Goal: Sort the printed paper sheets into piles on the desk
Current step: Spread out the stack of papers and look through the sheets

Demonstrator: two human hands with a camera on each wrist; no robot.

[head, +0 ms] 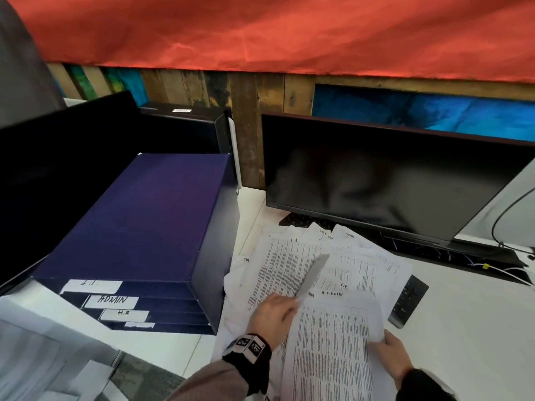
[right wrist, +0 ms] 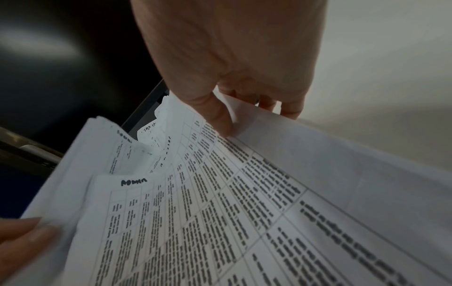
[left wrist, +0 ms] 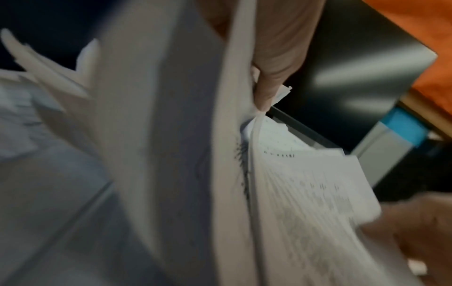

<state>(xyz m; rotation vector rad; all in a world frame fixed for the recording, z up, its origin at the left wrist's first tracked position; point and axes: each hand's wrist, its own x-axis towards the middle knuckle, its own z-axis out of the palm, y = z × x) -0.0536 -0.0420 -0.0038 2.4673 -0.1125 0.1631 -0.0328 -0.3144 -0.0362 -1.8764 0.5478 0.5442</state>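
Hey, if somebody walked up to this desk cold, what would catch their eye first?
Probably the loose spread of printed sheets fanned over the white desk in front of the dark monitor. Both hands are in it: the left hand lifts one sheet on edge, and the right hand holds a table-printed sheet marked ADMIN. To the left sits a dark blue tray box with handwritten slot labels.

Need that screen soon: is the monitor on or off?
Off, apparently: the monitor screen is uniformly dark, showing only faint reflections, no image.
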